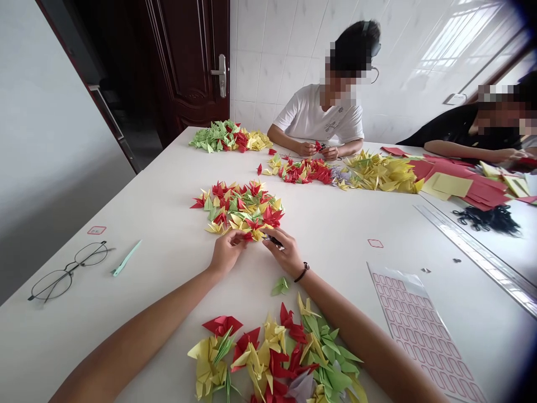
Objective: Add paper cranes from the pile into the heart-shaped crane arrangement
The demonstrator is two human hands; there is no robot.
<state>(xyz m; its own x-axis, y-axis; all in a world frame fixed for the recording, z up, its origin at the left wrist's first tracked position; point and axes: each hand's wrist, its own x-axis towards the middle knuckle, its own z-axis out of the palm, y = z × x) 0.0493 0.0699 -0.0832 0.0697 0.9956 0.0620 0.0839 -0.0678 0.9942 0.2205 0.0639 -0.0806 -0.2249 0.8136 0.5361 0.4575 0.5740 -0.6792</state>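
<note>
While both forearms reach in over the white table [159, 235], the two hands work almost fingertip to fingertip at the near edge of the middle pile [241, 204] of folded paper pieces. Left hand [229, 254]: fingers curled, thumb and index closed in a pinch on a small red folded piece [248, 237]. Piece sits between the hands, right up against the pile; finer detail too small to read. Right hand [287, 252]: half-curled, palm down, fingers closed around a dark object [273, 240], mostly covered, can't tell what it is. Its near end points at the red piece; contact between them unclear. Dark bracelet [302, 272] on right wrist. Single green folded piece [280, 286] lies loose just below the right hand, untouched. Near pile [251, 358], red/yellow/green, lies between the forearms. Glasses [69, 271] and teal tool [126, 259] are off left, sticker sheet [419, 324] right of the right forearm.
</note>
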